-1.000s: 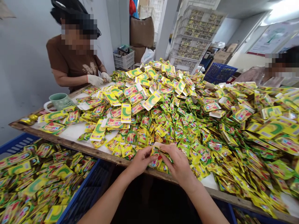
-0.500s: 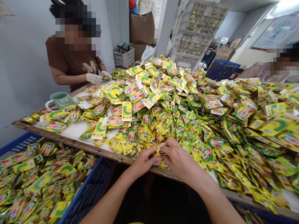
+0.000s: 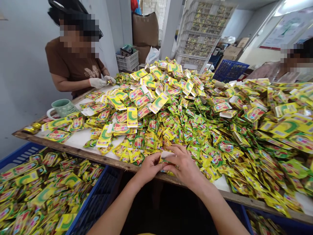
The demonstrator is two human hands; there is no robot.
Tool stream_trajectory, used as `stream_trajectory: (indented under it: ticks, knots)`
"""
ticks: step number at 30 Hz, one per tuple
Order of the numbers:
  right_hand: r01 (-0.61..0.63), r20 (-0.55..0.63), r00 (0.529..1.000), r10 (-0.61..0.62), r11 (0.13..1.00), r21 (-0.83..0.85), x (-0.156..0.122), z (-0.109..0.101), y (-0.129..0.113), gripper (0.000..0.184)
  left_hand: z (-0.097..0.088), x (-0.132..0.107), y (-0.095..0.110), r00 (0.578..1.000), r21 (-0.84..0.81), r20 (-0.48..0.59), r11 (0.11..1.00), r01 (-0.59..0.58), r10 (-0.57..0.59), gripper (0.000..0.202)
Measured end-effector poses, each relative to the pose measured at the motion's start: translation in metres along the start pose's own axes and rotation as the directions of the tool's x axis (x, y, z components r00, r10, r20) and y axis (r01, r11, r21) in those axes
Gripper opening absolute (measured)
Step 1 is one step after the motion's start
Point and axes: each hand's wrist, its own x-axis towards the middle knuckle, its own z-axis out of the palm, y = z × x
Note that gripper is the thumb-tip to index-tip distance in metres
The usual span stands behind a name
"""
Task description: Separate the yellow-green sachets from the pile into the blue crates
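A big heap of small yellow-and-green packets [image 3: 190,124] covers the table [image 3: 80,138]. At its near edge my left hand [image 3: 148,168] and my right hand [image 3: 183,164] meet, fingers curled together on a few packets [image 3: 164,160] pinched between them. Most of what they grip is hidden under the fingers. Larger yellow cartons [image 3: 132,117] lie mixed into the far and left parts of the heap.
A blue crate [image 3: 49,192] full of packets stands at lower left below the table. A green mug [image 3: 62,107] sits at the table's left corner. A gloved person in brown [image 3: 75,68] works across; another person [image 3: 290,67] at right. White crates [image 3: 202,36] are stacked behind.
Both hands stayed together at the table's near edge, shifting slightly and pressing lower onto the packets. The view tilted a little.
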Motion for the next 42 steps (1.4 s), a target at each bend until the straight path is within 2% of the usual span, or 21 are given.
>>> stream_trajectory:
  ticks: [1,2,3,5,6,7,8,9,10,12,14,16,22,25,28,33,35,37,38,40,42]
  knots:
    - [-0.065,-0.103,0.992,0.078,0.989,0.130,-0.005,0.003,0.003,0.019,0.000,-0.001,0.002,1.000,-0.015,0.004,1.000,0.009,-0.009,0.035]
    - [-0.140,-0.183,0.963,0.198,0.946,0.291,-0.010,0.008,0.006,0.020,0.000,-0.003,0.004,1.000,-0.025,0.019,0.999,0.020,-0.019,0.036]
    - [-0.216,-0.206,0.917,0.341,0.860,0.462,-0.015,0.012,0.009,0.022,0.000,-0.005,0.006,0.999,-0.027,0.039,0.999,0.032,-0.031,0.037]
    - [-0.327,-0.085,0.826,0.557,0.597,0.733,-0.021,0.022,0.011,0.027,-0.001,-0.009,0.012,0.996,-0.025,0.060,0.998,0.062,-0.061,0.038]
    - [-0.357,0.008,0.804,0.594,0.472,0.806,-0.022,0.027,0.011,0.029,-0.001,-0.012,0.016,0.996,-0.025,0.054,0.997,0.076,-0.075,0.038]
    - [-0.376,0.083,0.796,0.599,0.382,0.844,-0.022,0.031,0.010,0.029,-0.001,-0.013,0.019,0.995,-0.030,0.044,0.996,0.087,-0.086,0.037]
    - [-0.384,0.123,0.797,0.591,0.340,0.859,-0.020,0.034,0.008,0.027,-0.002,-0.013,0.023,0.995,-0.044,0.032,0.994,0.098,-0.097,0.036]
    - [-0.374,0.116,0.806,0.580,0.348,0.860,-0.019,0.036,0.006,0.025,-0.003,-0.013,0.025,0.994,-0.056,0.018,0.993,0.106,-0.105,0.034]
    - [-0.352,0.074,0.820,0.567,0.398,0.847,-0.017,0.036,0.004,0.023,-0.003,-0.011,0.027,0.994,-0.056,-0.001,0.993,0.108,-0.108,0.031]
    - [-0.281,-0.055,0.855,0.515,0.550,0.787,-0.013,0.037,0.002,0.020,-0.005,-0.007,0.029,0.992,-0.029,-0.081,0.995,0.091,-0.093,0.028]
    - [-0.209,-0.155,0.878,0.453,0.654,0.727,-0.010,0.036,0.001,0.021,-0.008,-0.002,0.027,0.980,0.017,-0.190,0.998,0.061,-0.057,0.025]
    - [-0.185,-0.186,0.883,0.431,0.684,0.706,-0.008,0.037,0.002,0.020,-0.011,0.000,0.022,0.970,0.055,-0.242,0.998,0.029,-0.015,0.022]
    - [-0.207,-0.241,0.849,0.471,0.715,0.668,-0.002,0.042,0.006,0.012,-0.007,0.002,0.016,0.964,0.099,-0.259,0.994,-0.039,0.064,0.027]
    - [-0.158,-0.301,0.857,0.419,0.768,0.621,-0.003,0.040,0.006,0.007,-0.005,0.003,0.015,0.956,0.225,-0.215,0.962,-0.153,0.202,0.019]
    - [-0.077,-0.343,0.885,0.315,0.825,0.560,-0.009,0.040,0.003,0.008,-0.009,0.001,0.011,0.914,0.342,-0.136,0.884,-0.319,0.382,0.012]
    - [-0.020,-0.432,0.880,0.197,0.924,0.381,-0.032,0.052,-0.005,0.020,-0.017,-0.011,-0.003,0.854,0.445,0.037,0.757,-0.478,0.518,0.033]
    - [-0.017,-0.389,0.909,0.150,0.945,0.327,-0.042,0.050,0.000,0.025,-0.017,-0.013,-0.006,0.828,0.440,0.088,0.724,-0.531,0.554,0.038]
    - [-0.027,-0.368,0.920,0.131,0.962,0.273,-0.048,0.039,0.017,0.030,-0.015,-0.014,-0.007,0.838,0.447,0.143,0.721,-0.530,0.527,0.042]
    - [-0.056,-0.383,0.913,0.140,0.973,0.222,-0.049,0.031,0.029,0.033,-0.013,-0.014,-0.007,0.854,0.466,0.181,0.723,-0.511,0.488,0.043]
    - [-0.192,-0.445,0.874,0.194,0.980,0.051,-0.047,0.010,0.058,0.036,-0.008,-0.012,-0.004,0.890,0.523,0.245,0.721,-0.456,0.385,0.042]
    - [-0.302,-0.349,0.908,0.233,0.940,-0.159,-0.043,-0.008,0.086,0.038,-0.002,-0.009,0.000,0.907,0.543,0.246,0.726,-0.421,0.341,0.039]
